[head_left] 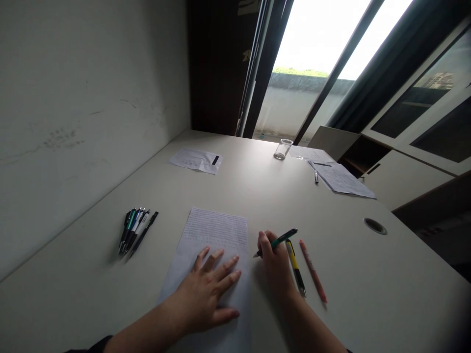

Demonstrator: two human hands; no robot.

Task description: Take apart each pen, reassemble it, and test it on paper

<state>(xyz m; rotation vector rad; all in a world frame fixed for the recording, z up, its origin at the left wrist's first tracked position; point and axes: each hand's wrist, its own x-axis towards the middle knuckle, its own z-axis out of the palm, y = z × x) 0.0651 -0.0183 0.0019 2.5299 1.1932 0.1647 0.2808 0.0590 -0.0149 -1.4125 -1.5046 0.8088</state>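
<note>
A sheet of paper [215, 228] lies in front of me, its upper part filled with lines of handwriting and its lower part blank where I can see it. My left hand [211, 284] rests flat on the sheet, fingers spread. Just off the sheet's right edge, my right hand [274, 260] grips a green pen [283, 238] with its tip pointing left, close to the tabletop. Beside that hand lie a yellow and black pen [295, 267] and an orange-red pen [312, 271], side by side.
Several pens [135, 230] lie bunched at left. Farther back are a loose paper [195, 160], a glass [283, 149], a stack of papers [342, 179] and a dark pen [316, 177]. A round hole [375, 226] is set in the table [368, 284]. A wall [91, 98] borders the left side.
</note>
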